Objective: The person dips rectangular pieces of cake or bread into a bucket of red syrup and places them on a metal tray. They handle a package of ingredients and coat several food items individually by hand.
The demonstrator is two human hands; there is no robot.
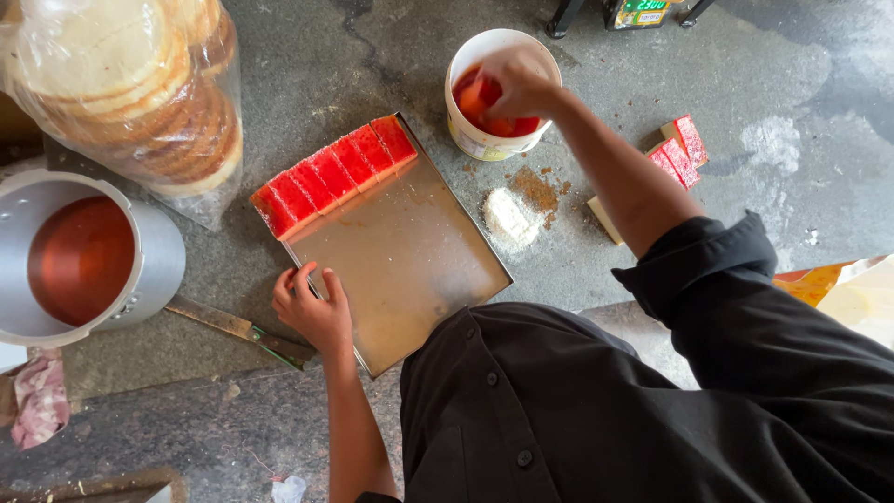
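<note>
Our left hand (315,312) presses flat, fingers spread, on the edge of the steel tray (410,270) on the floor. Our right hand (520,86) pinches a red-soaked slice (477,96) over the white bucket (503,93); it looks soft, wet, crumbly, best held by its edges.

Your right hand (521,84) covers part of the white bucket (484,140), so its fingertips stay hidden. At nine o'clock the metal pot (140,270) is cropped; at twelve, perhaps a scale (638,11).
</note>
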